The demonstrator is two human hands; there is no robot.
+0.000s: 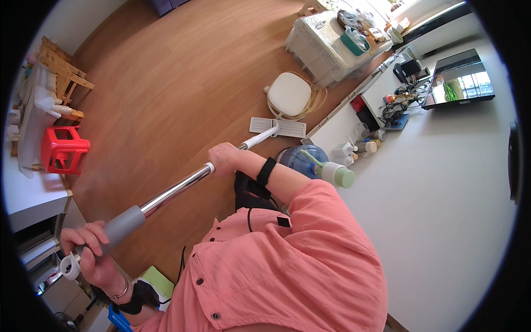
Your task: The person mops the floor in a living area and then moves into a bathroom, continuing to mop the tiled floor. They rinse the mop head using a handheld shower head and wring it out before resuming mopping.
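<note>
A flat mop with a chrome pole (176,190) runs slantwise before me. My left hand (92,245) is wrapped around its grey foam grip (124,226), near the white hanging loop (69,267) at the top end. Farther down, my right hand (224,159) grips the pole just below a white collar (210,167). The white slotted mop head (263,125) lies flat on the wood floor (166,83), beside a white-seated chair (289,94) and near a blue water bottle (305,157) with a green-topped pump (338,174).
A low white cabinet (332,126) with bottles and cables lines the right wall, under a television (462,81). A plastic-covered table (311,45) stands beyond the chair. At left are a red plastic stool (65,150) and wooden chairs (66,70).
</note>
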